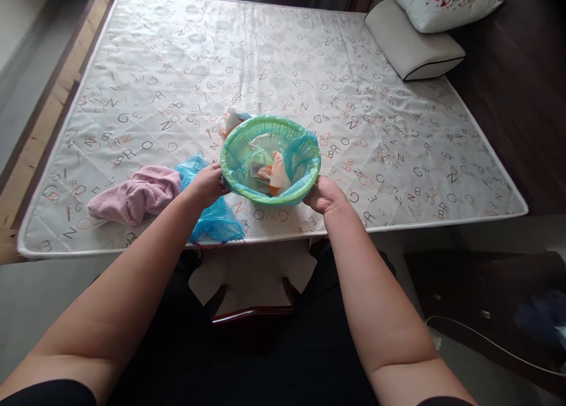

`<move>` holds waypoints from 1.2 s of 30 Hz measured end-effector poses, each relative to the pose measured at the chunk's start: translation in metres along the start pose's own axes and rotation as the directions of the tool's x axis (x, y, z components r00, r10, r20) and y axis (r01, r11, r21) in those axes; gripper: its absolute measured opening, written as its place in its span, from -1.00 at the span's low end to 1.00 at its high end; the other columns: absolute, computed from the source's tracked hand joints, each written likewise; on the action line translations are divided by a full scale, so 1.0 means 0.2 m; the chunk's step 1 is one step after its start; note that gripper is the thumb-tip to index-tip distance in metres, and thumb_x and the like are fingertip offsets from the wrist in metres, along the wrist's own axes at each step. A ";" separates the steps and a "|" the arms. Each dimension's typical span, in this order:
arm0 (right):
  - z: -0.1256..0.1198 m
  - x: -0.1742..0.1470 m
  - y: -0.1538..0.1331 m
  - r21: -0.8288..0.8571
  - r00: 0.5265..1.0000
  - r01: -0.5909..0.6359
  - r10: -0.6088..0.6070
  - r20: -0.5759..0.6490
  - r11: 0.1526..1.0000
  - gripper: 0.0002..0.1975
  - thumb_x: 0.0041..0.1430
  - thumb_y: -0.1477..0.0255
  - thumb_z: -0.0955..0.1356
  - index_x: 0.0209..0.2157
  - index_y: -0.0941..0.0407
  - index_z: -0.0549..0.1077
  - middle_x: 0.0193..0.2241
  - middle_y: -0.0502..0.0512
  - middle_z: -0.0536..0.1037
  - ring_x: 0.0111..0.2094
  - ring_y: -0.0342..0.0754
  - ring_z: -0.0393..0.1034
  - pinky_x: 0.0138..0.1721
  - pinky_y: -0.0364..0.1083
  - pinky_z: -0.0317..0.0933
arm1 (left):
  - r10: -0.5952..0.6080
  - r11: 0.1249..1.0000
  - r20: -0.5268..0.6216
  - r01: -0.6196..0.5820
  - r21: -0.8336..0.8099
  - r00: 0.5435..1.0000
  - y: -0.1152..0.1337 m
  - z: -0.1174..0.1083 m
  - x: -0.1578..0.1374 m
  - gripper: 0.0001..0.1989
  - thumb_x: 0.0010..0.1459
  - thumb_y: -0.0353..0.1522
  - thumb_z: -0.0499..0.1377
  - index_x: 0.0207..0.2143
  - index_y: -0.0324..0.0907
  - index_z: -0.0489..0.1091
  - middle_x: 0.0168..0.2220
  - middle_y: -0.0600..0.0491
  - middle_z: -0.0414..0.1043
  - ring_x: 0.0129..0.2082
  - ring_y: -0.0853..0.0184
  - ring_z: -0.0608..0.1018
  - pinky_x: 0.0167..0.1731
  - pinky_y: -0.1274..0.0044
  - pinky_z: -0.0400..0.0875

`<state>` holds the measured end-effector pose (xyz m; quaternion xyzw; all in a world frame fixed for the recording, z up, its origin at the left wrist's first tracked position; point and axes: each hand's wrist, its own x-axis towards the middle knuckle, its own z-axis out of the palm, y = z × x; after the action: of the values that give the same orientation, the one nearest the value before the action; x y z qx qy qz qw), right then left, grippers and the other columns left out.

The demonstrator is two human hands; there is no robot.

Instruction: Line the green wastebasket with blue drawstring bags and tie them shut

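Between my hands is a round green plastic wastebasket, lined with a thin blue-green bag whose edge folds over the rim. Crumpled wrappers and plastic scraps lie inside it. My left hand grips the basket's left side, and my right hand grips the right side from below the rim; fingers of both are partly hidden. Under and beside my left wrist lies a crumpled blue plastic bag on the mattress. Just behind the basket rests a white and orange crumpled wrapper.
A pink towel lies bunched at the left on the letter-printed mattress. Two pillows are stacked at the far right corner. A chair stands between my legs, and a dark cabinet with a white cable is at right.
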<state>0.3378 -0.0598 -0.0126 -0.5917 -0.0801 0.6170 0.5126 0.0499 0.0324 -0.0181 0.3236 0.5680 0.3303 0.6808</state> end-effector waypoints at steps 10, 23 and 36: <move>0.03 -0.02 -0.06 -0.024 0.957 0.228 -0.229 -0.181 0.973 -0.77 0.16 0.59 0.33 -0.17 0.04 0.48 -0.45 -0.11 0.55 -0.50 -0.15 0.42 -0.42 -0.14 0.42 | 0.056 0.968 -0.148 -0.090 -0.234 0.987 0.09 0.00 -0.04 -0.81 0.10 -0.51 0.33 -0.26 -0.14 0.42 -0.50 0.18 0.44 -0.63 0.43 0.50 -0.64 0.65 0.39; 0.00 0.02 -0.10 0.238 0.852 0.523 -0.493 -0.175 0.819 -0.69 0.18 0.37 0.54 -0.12 0.00 0.41 -0.27 -0.13 0.60 -0.33 -0.20 0.54 -0.31 -0.20 0.49 | 0.153 0.807 -0.106 -0.186 -0.561 0.983 0.19 0.04 -0.15 -0.87 0.28 -0.51 0.32 -0.16 -0.14 0.51 -0.29 0.04 0.63 -0.31 0.41 0.71 -0.23 0.66 0.64; 0.04 -0.04 -0.09 0.043 0.722 0.689 -0.678 -0.138 0.724 -0.61 0.25 0.38 0.41 0.11 -0.08 0.45 0.12 0.04 0.61 0.06 -0.04 0.62 0.00 0.01 0.57 | 0.249 0.805 0.173 -0.104 -0.584 0.953 0.24 0.10 -0.33 -0.59 0.24 -0.23 0.33 0.12 -0.03 0.46 0.09 -0.14 0.57 0.23 0.01 0.62 0.23 0.20 0.59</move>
<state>0.3403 -0.0525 0.0072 -0.5300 -0.2353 0.3530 0.7343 0.0568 0.0052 0.0605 0.1952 0.3238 0.5051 0.7758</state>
